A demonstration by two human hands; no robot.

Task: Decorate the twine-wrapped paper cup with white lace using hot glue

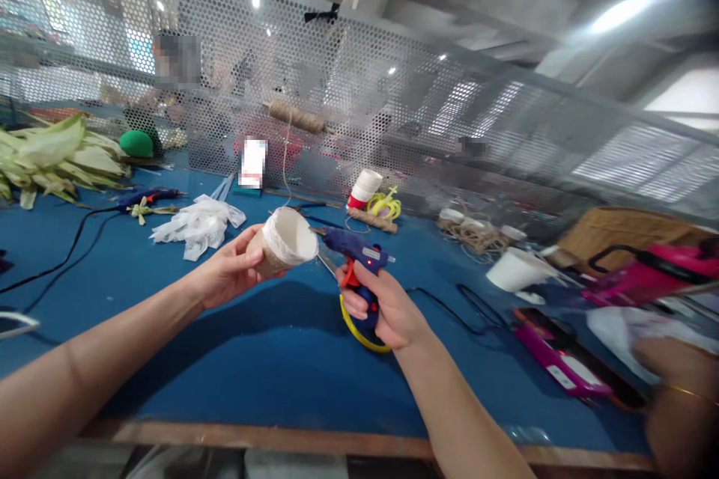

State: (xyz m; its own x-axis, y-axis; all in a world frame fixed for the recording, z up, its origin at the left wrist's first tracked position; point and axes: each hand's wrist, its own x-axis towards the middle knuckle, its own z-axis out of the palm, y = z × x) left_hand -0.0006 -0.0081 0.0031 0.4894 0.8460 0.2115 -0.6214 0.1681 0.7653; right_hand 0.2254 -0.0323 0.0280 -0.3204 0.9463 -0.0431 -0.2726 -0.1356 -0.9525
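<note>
My left hand (233, 269) grips a cup (275, 258) wrapped in brown twine, with white lace round its rim; the open mouth is tilted toward the right. In my right hand (387, 307) is a dark blue glue gun (353, 247), a finger on its orange trigger and its nozzle close to the cup's rim. Whether the nozzle touches the lace I cannot tell. Scissors with a yellow handle (359, 337) lie on the table beneath the glue gun, partly hidden by my right hand. A heap of white lace (199, 224) lies beyond my left hand.
The blue table (252, 389) meets a perforated metal screen (337, 90) holding a twine spool (296, 118). Corn husks (56, 157) and another glue gun (149, 196) lie left. At right are a white cup (517, 269), a magenta device (562, 355) and another person's arm (679, 389).
</note>
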